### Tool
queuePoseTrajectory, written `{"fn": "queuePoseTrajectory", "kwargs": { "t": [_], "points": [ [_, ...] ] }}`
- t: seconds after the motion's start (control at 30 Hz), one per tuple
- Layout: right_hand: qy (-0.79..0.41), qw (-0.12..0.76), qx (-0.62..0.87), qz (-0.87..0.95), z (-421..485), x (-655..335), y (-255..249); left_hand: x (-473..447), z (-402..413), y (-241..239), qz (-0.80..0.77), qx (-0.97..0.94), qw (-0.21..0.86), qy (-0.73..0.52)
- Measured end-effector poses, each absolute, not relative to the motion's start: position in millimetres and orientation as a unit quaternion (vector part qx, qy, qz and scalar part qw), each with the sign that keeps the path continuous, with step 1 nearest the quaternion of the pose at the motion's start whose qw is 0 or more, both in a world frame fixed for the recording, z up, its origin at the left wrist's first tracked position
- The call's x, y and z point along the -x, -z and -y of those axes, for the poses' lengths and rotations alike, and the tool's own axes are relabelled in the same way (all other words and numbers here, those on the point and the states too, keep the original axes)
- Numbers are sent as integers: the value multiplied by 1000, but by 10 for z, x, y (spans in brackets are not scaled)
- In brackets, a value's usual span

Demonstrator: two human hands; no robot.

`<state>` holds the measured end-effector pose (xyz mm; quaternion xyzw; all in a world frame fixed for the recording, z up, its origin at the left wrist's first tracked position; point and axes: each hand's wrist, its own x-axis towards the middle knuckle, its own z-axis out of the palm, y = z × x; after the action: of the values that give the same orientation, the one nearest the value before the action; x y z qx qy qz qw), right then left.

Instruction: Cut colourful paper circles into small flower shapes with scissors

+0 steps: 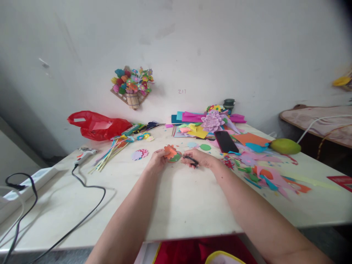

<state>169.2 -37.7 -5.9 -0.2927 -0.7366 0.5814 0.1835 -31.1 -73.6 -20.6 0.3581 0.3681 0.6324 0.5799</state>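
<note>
My left hand point(157, 161) pinches an orange scalloped flower cutout point(169, 150) above the middle of the table. A green piece point(174, 159) shows just below the orange one; whether they are joined I cannot tell. In my right hand point(204, 158) is a pair of black-handled scissors point(191, 160), its blades pointing left at the cutout's edge. How far the blades are apart is too small to see. Beyond the right hand lie a green oval point(205, 147) and a pale blue cutout point(193, 145). Lilac and pink flower cutouts point(139, 154) rest left of my left hand.
Colourful scraps point(271, 178) spread over the right side, near a black phone point(226, 142) and a yellow-green fruit point(286, 146). At left are a glue gun point(84, 156) with its trailing cord point(95, 187), a power strip point(33, 186), craft flowers point(110, 153) and a red plastic bag point(100, 127).
</note>
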Motion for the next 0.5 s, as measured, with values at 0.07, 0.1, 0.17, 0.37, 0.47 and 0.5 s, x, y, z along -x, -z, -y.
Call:
{"fn": "queuePoseTrajectory", "kwargs": {
  "t": [0.07,0.1,0.17,0.37,0.47,0.5],
  "points": [
    [-574,179,302,740,377,-1693,56,311,738,205,-363,-364,583,-629],
    [-568,176,309,742,378,-1694,55,311,739,205,-363,-364,584,-628],
    [-558,173,317,747,379,-1697,54,313,739,206,-368,-359,583,-629],
    [-554,175,307,754,351,-1700,92,319,729,221,-368,-352,585,-631],
    [-557,180,296,755,330,-1695,116,318,728,230,-364,-352,592,-627],
    [-556,183,295,755,326,-1694,121,317,729,231,-361,-351,595,-626]
  ]
}}
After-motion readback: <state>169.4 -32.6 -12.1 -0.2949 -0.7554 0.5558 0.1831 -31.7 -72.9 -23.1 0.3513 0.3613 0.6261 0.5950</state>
